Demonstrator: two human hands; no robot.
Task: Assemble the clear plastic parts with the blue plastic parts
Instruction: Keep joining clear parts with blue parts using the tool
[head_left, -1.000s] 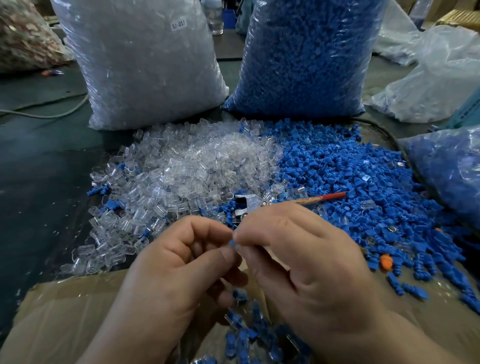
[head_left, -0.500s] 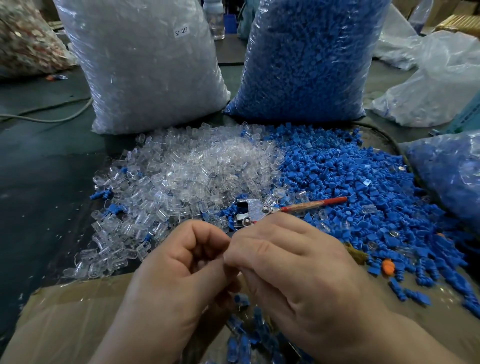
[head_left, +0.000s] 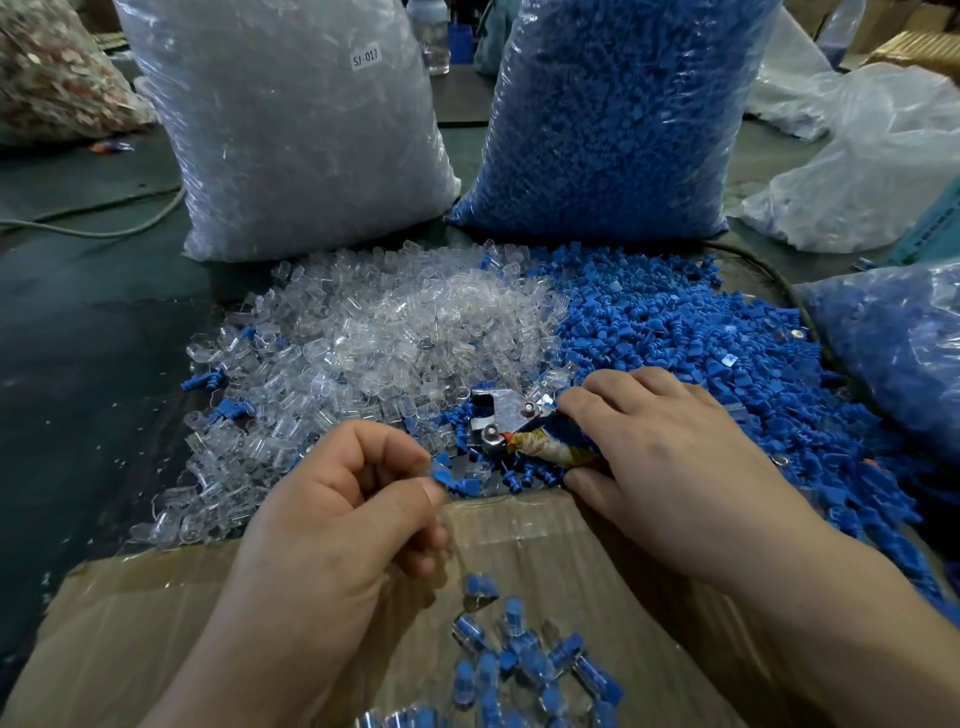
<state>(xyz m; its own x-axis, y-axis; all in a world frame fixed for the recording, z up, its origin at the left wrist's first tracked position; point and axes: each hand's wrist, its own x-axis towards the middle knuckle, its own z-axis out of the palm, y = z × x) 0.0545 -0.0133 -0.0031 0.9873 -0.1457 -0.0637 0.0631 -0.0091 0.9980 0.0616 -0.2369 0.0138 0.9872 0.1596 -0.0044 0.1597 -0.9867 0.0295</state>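
at the fingertips (head_left: 423, 496) of the left hand (head_left: 332, 525) sits a pinched blue part (head_left: 442, 474).

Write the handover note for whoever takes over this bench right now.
Left hand pinches one small blue plastic part between thumb and forefinger.
Right hand lies open over the metal pliers with wrapped handle.
The heap of loose clear plastic parts is on the left, the heap of loose blue plastic parts on the right.
Done: a few joined clear-and-blue pieces in the cardboard box.
Left: both heaps.
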